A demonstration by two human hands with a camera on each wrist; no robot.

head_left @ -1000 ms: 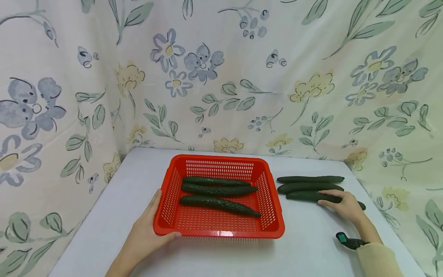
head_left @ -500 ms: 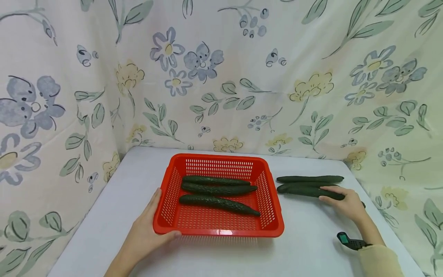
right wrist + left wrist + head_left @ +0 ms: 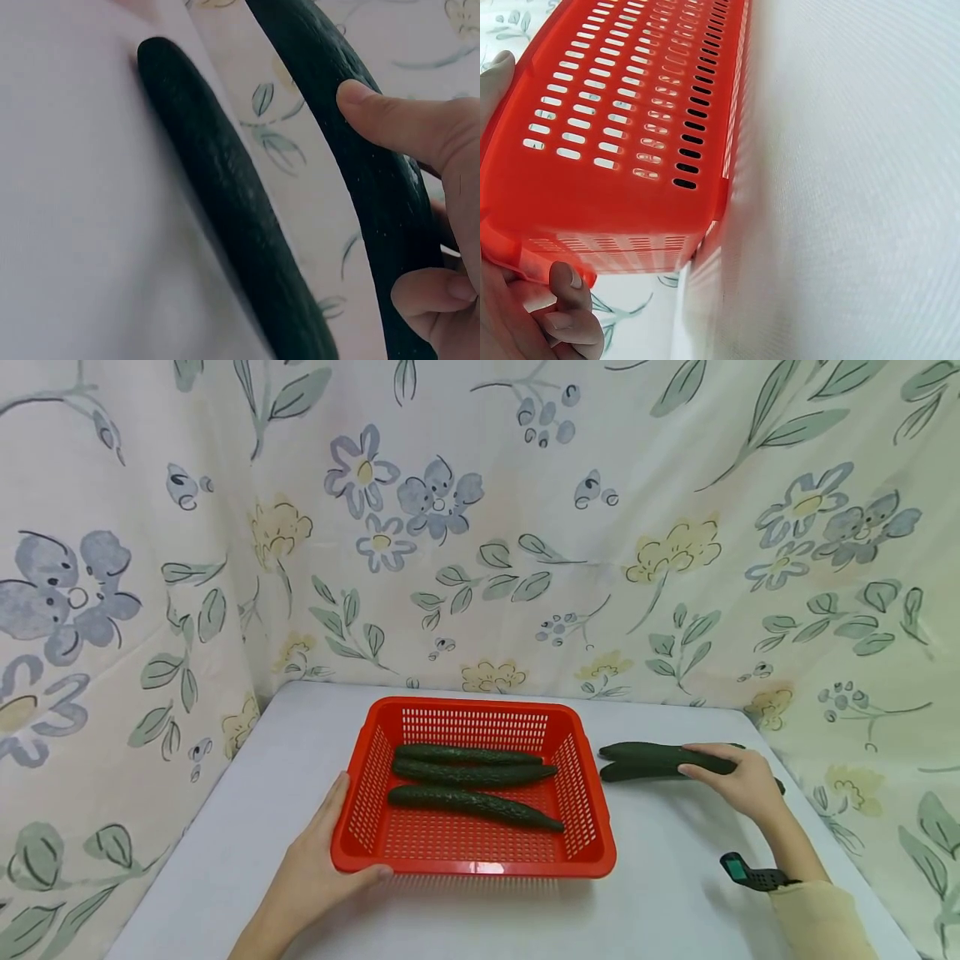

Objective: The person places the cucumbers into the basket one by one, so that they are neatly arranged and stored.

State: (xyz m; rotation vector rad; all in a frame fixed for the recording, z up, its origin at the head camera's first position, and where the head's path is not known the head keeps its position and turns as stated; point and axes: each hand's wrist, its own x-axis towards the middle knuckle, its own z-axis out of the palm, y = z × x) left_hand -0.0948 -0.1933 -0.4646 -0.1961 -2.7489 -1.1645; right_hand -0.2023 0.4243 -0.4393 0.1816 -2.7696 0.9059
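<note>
Right grip [image 3: 742, 781]: closed round raised cucumber [image 3: 371, 187] | left grip [image 3: 317, 856]: clasps red slotted basket [image 3: 480, 866] | step: seems pick-up | next: likely calls for height above basket edge

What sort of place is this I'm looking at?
Probably an indoor tabletop setup, perhaps staged for handling tasks. A floral-print fabric backdrop hangs behind a white tabletop, where cucumbers lie in and beside a red basket.

1 pale yellow right sleeve [image 3: 819, 914], 1 black wrist strap [image 3: 767, 879] with 1 teal-green patch [image 3: 737, 868]
</note>
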